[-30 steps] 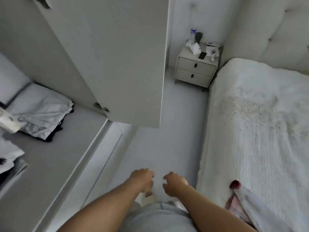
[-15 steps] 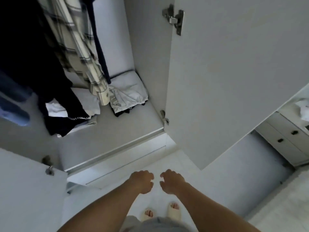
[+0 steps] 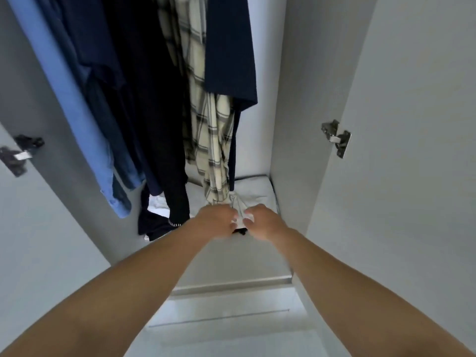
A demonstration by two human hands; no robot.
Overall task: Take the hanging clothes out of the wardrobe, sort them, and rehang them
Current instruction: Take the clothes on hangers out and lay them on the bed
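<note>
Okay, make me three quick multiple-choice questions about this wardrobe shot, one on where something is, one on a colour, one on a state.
1. Where does the plaid shirt hang?
A. beside the light blue shirt
B. between dark garments
C. on the door

2. What colour is the leftmost hanging garment?
A. light blue
B. red
C. cream

3. How do the wardrobe doors stand?
A. shut
B. one open
C. both open

Answers: 1 B, the navy top hangs right of it and dark clothes left. 2 A, it is plainly blue. 3 C, the right door and the left door both stand open, hinges showing.
</note>
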